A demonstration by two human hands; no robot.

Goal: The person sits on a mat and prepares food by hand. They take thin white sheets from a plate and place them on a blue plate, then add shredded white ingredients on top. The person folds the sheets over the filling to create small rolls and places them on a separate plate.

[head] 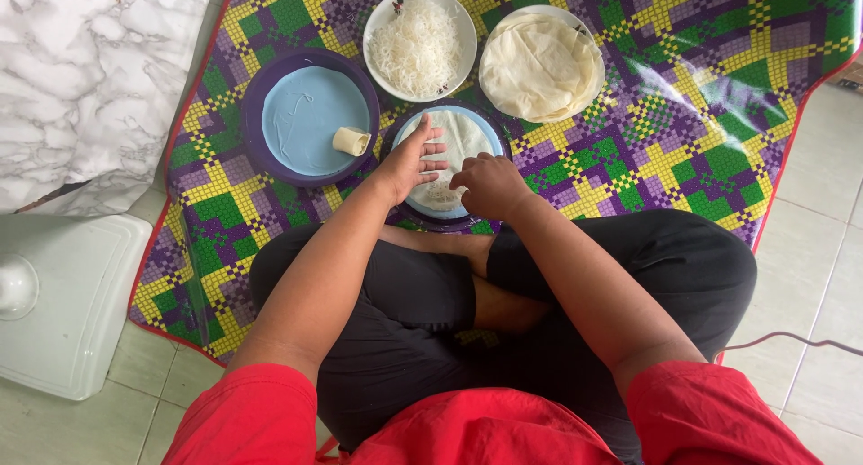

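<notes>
You are sitting cross-legged on a patterned mat (683, 150), in a red shirt (485, 429) and black trousers (692, 258), with both forearms reaching forward over your knees.

Your right hand (490, 185) is hovering or resting over the near right edge of a round thin wrapper (460, 137), its fingers curled inward; whether they are pinching the wrapper or the filling cannot be told, since the knuckles are hiding the fingertips. Your left hand (415, 159) is lying flat on the left side of that wrapper, fingers spread and extended, pressing down on it. A small heap of pale shredded filling (438, 195) is sitting on the near part of the wrapper, between your two hands. The wrapper is lying on a light blue plate with a dark rim (493, 141), just in front of your legs.

To the left, a second dark-rimmed blue plate (306, 115) is holding one finished small roll (351, 141) near its right edge.

Farther out, a white bowl (463, 34) is holding pale shredded strands (415, 44), and just beside it to the right a white dish (595, 56) is holding a stack of wrappers (538, 67).

At the far left, a marbled white surface (81, 79) is standing above a white plastic object (72, 303) on the tiled floor (822, 249).
</notes>
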